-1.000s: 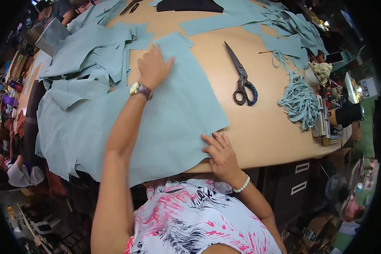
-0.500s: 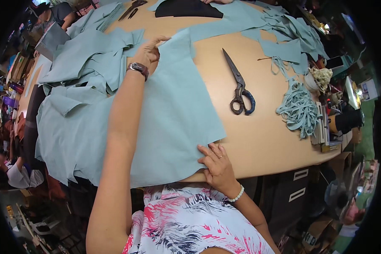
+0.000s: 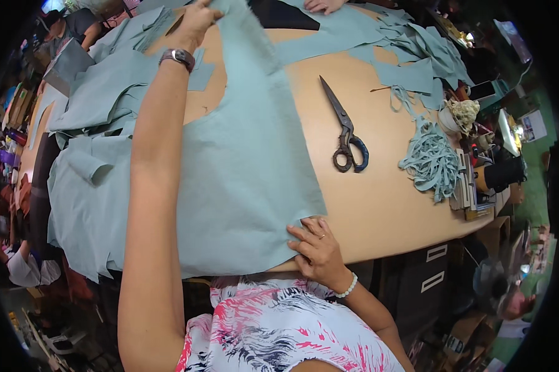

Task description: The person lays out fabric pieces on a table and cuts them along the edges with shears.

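A large pale blue-green fabric piece (image 3: pixel 242 167) lies over the near part of the table and rises toward its far end. Stretched far forward, my left hand (image 3: pixel 199 18) pinches the fabric's far corner and lifts it. My right hand (image 3: pixel 318 251) rests at the near right corner, its fingers curled over the cloth's edge at the table rim; what the fingertips hold is partly hidden. To the right of the cloth lie big dark shears (image 3: pixel 346 127), blades pointing away and slightly spread, touched by neither hand.
More blue-green fabric (image 3: pixel 112 87) is heaped at the left beside a grey box (image 3: pixel 68 65). A tangle of fabric strips (image 3: pixel 434 158) lies right, near a pot (image 3: pixel 451 118). Another person's hand (image 3: pixel 320 5) is at the far edge by black cloth (image 3: pixel 279 13).
My left hand has moved farther away and slightly left, drawing the fabric's far corner up with it. My right hand stays near the same corner.
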`<state>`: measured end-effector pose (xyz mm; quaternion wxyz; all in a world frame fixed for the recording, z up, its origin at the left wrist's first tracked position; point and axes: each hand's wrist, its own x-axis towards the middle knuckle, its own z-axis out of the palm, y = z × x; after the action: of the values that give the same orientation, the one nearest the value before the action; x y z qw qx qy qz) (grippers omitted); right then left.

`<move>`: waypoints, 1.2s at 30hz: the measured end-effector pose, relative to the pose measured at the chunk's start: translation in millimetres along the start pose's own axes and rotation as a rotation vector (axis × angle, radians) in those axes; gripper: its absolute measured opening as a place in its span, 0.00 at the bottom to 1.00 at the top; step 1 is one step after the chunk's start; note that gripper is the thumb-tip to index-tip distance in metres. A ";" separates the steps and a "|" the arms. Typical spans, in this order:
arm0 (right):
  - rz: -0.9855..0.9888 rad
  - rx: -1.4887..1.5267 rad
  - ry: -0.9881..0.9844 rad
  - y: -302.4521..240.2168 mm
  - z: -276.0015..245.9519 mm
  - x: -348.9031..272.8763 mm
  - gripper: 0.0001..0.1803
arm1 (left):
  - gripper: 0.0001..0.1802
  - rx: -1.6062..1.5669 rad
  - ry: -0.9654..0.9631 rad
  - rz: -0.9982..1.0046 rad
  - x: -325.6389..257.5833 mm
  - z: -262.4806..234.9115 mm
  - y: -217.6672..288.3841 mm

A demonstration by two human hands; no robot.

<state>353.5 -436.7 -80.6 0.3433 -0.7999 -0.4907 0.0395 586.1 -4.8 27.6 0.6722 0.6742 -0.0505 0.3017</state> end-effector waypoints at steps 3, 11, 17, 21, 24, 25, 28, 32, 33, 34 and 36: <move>-0.009 -0.015 0.017 -0.4 -1.0 0.1 0.13 | 0.34 0.517 0.047 -0.150 -20.5 -3.7 -40.8; -0.047 -0.002 -0.018 -4.0 -2.1 0.3 0.13 | 0.37 1.072 0.141 -0.085 -61.9 -36.7 -112.6; -0.010 0.044 -0.012 -3.5 -4.2 -0.9 0.14 | 0.38 1.403 0.179 0.091 -73.2 -6.8 -86.1; -0.006 0.070 -0.011 -6.8 -6.2 1.0 0.18 | 0.35 1.401 0.113 0.242 -101.6 -1.0 -94.2; -0.019 0.032 0.042 -10.9 -8.3 -0.1 0.20 | 0.34 1.532 -0.231 -0.064 -128.0 4.6 -103.8; -0.057 -0.020 0.021 -9.3 -5.1 -1.4 0.20 | 0.34 1.527 -0.238 -0.072 -129.1 6.7 -105.3; -0.101 -0.030 0.053 0.0 -11.2 0.7 0.21 | 0.33 1.699 -0.173 0.081 -125.4 12.9 -86.6; -0.024 -0.188 0.393 38.5 -37.9 35.3 0.15 | 0.31 1.522 -0.265 0.078 -156.9 60.3 -13.8; 0.046 -0.184 0.470 55.1 -44.2 46.0 0.13 | 0.30 1.408 -0.417 0.000 -176.2 76.0 4.3; 0.093 -0.212 0.451 63.3 -53.7 59.9 0.13 | 0.29 1.322 -0.485 -0.069 -200.0 90.5 21.5; 0.144 -0.251 0.434 82.2 -62.6 73.5 0.13 | 0.26 1.158 -0.622 -0.152 -250.7 126.9 44.8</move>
<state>478.7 -432.2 -61.2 0.3351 -0.8588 -0.3484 -0.1698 404.1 -212.4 -41.4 0.1745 0.9841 -0.0242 0.0229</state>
